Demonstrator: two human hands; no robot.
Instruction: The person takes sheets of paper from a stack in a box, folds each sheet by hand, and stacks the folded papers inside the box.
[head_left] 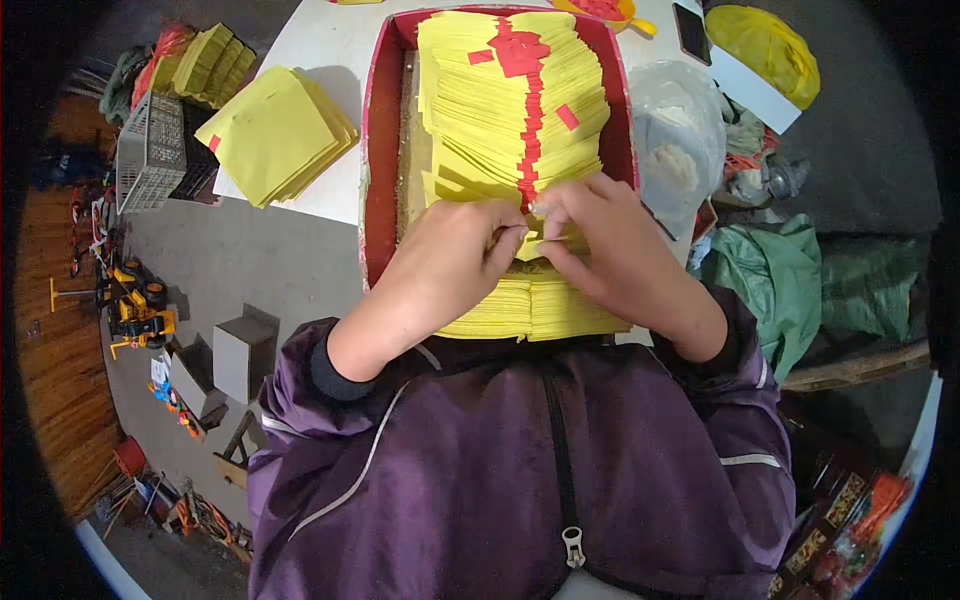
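A red-edged box (pixel 380 170) holds a long row of yellow paper pieces (pixel 480 110) with small red slips (pixel 532 120) down the middle. Over the near part of the box, my left hand (pixel 455 255) pinches the edge of a yellow paper. Close beside it, my right hand (pixel 610 235) has its thumb and fingers pressed together at the same paper, whose middle shows between the hands. Fingertips partly hide the paper. Nearest my body lies another row of folded yellow papers (pixel 530 308).
Left of the box a stack of yellow papers (pixel 275 135) lies on the white table (pixel 325 45). To the right are a clear plastic bag (pixel 680 130), a phone (pixel 691 32) and a yellow bag (pixel 765 50). An orange dish (pixel 625 12) sits behind the box.
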